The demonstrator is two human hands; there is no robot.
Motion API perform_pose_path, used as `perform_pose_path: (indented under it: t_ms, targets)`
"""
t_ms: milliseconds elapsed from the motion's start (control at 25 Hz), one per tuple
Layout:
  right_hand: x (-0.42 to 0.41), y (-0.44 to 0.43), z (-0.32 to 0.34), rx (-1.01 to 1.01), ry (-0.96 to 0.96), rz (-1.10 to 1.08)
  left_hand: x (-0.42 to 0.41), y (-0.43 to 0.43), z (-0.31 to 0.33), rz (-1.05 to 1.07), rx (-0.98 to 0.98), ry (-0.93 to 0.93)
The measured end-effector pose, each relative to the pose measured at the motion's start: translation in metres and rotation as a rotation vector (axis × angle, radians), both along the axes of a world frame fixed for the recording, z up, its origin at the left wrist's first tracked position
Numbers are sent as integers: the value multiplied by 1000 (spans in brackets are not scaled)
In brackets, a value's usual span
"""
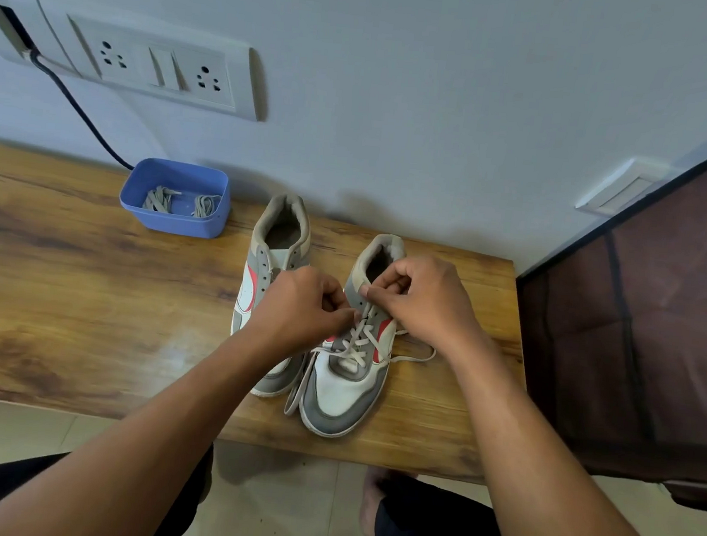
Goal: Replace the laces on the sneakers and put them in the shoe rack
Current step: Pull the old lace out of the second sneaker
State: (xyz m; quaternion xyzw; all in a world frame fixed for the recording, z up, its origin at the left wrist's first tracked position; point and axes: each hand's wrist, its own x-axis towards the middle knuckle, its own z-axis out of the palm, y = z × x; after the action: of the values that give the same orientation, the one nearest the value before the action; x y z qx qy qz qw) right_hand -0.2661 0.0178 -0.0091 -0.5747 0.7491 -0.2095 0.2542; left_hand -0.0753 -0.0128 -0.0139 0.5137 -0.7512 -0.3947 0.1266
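Part-laced sneaker [342,392] beside laceless sneaker [279,234]; grey-white, upright, toes toward camera; lace [414,358] trailing either side.

A single wide-angle view from the person's head looks forward and steeply down, close above the counter [82,285]. The wall [404,78] spans 10 to 2 o'clock, the floor [299,500] lies at 6, and both forearms [155,421] enter from 5 and 7.
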Motion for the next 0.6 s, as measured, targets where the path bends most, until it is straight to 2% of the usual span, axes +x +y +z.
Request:
perform_pose_path:
  t_ms: [320, 520, 600]
  targets:
    - [2, 0, -6, 0, -94, -38, -8, 9, -6, 141, 102, 70]
    - [2, 1, -8, 2, -152, -67, -16, 13, -6, 153, 75, 39]
    - [1, 1, -9, 1, -171, -81, -15, 9, -3, 119, 158, 14]
